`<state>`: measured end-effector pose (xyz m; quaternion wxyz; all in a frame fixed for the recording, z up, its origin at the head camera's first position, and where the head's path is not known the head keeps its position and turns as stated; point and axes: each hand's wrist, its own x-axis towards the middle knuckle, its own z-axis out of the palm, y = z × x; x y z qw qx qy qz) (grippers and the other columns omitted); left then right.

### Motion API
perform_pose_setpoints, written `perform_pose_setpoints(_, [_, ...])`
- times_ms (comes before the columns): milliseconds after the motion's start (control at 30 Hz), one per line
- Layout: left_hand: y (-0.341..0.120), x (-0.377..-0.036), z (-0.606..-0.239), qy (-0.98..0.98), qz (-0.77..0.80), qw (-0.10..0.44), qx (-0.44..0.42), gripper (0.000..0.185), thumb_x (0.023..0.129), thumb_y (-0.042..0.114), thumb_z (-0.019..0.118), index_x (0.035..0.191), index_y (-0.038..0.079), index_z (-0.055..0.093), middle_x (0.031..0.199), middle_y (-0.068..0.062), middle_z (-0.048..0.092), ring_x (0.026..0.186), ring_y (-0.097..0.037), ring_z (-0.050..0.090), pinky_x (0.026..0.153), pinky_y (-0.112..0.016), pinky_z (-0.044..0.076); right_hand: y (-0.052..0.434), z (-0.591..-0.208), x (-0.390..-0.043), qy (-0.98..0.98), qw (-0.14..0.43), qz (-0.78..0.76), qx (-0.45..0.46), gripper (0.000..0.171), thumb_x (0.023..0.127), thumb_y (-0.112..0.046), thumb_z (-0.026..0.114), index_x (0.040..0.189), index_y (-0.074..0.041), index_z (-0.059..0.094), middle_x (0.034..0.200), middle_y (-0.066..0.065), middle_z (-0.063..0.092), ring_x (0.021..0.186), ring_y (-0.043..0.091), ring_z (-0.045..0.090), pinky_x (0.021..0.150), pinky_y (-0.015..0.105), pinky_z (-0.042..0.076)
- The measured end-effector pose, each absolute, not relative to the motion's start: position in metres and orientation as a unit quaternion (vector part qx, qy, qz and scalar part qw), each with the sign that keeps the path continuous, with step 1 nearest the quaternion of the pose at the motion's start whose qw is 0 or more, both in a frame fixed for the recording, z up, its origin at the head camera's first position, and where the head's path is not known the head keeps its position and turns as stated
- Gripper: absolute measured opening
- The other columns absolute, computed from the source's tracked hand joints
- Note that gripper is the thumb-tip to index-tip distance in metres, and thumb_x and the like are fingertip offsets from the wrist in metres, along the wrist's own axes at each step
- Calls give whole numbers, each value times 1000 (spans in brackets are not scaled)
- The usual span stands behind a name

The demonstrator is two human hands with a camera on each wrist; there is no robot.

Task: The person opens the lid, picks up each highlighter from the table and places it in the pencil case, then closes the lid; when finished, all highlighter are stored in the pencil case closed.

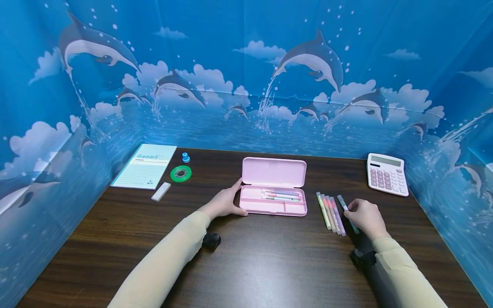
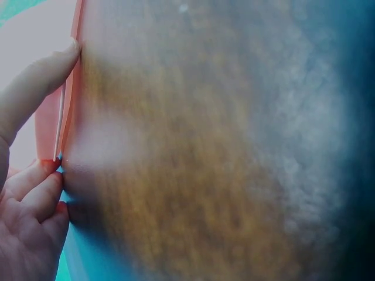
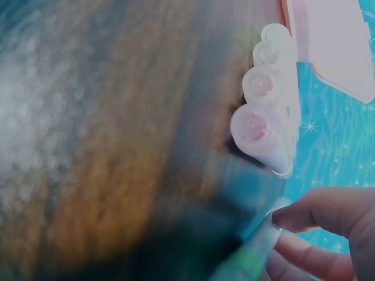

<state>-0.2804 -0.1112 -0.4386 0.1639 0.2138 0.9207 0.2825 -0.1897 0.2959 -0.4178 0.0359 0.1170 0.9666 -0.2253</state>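
- Pinching a blue-grey pen, the right hand is curling its fingers round it, seemingly just off the desk.
- Four pens are lying just beside those fingers.
- The left hand is steadying the open pink pencil case, fingers fairly straight.

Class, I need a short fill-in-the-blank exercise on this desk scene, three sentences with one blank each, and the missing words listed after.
1. The left hand rests against the open pencil case, whose colour is ____.
2. The right hand pinches one pen lying to the right of a row of ____ more pens.
3. At the desk's far right corner stands a pink ____ with a display and keys.

Missing words: pink; four; calculator
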Motion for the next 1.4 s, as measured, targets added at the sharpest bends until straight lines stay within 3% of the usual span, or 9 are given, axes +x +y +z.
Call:
perform_pose_setpoints(267, [-112,-280,-440,921,284,164,212,118,70,40,83,154,10,6,150,-13,36,134,-29,40,108,-43,33,291,-420,-191,971,-71,-216,70,18,80,-11,65,90,5,66,76,14,65,65,23,54,60,35,42])
perform_pose_setpoints(433, [-111,-280,-439,922,281,162,211,118,70,41,83,154,10,6,149,-13,37,133,-28,41,108,-42,33,287,-417,-195,970,-94,-218,42,15,79,-8,66,88,4,67,74,12,64,66,23,53,60,34,41])
perform_pose_setpoints(733, [-111,-282,-442,923,278,161,213,119,70,43,83,154,10,6,149,-15,38,132,-30,41,107,-42,34,264,-413,-204,975,-82,-207,11,20,81,-16,71,92,0,68,84,15,63,71,24,55,62,40,46])
perform_pose_setpoints(1133, [-113,-282,-441,923,278,165,210,118,70,42,83,154,9,6,149,-15,37,133,-30,41,108,-42,34,213,-418,-229,975,-56,-212,-38,14,81,-11,71,94,-4,70,91,12,65,77,25,55,73,44,51])
perform_pose_setpoints(1400, [-111,-281,-440,923,278,167,206,118,70,41,83,154,11,6,150,-13,36,133,-28,41,108,-41,34,178,-418,-246,970,-44,-222,-86,11,81,-9,70,91,-7,72,86,8,65,80,24,56,77,44,49])
